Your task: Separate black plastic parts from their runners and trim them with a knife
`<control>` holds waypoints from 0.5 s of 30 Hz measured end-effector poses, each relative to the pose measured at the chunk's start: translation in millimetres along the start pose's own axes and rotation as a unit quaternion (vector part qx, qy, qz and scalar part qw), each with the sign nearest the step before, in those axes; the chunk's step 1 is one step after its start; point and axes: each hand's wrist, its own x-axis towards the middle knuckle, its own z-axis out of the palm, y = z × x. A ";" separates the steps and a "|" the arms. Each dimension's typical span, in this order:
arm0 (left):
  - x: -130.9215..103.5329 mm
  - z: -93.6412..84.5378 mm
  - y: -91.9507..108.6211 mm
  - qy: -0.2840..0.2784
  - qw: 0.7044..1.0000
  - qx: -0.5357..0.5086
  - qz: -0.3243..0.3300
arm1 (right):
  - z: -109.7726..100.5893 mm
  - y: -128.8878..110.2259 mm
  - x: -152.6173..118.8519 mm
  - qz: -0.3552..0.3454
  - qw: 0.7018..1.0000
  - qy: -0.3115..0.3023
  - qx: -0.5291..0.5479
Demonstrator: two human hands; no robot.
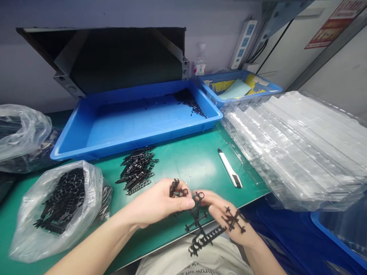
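My left hand (160,202) is closed on small black plastic parts (174,188), thumb pressed against the fingers. Close beside it on the right, my right hand (229,217) grips black plastic pieces; a branching one (197,217) with a toothed strip (206,238) hangs below the fingers, and another (235,220) lies across the palm side. Both hands are over the front edge of the green table (197,156). A pile of black toothed strips (137,168) lies on the table beyond my left hand.
An open plastic bag (94,179) of black parts stands left, another bag (25,133) behind it. A big blue tray (137,141) spans the back. A white cutter (230,169) and stacked clear trays (301,145) are right; a smaller blue tray (266,91) and bottle (200,61) are behind.
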 end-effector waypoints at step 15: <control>-18.8 19.2 -62.6 0.157 0.825 -0.542 0.016 | 42.9 -3.5 16.4 -0.007 0.996 -0.038 0.081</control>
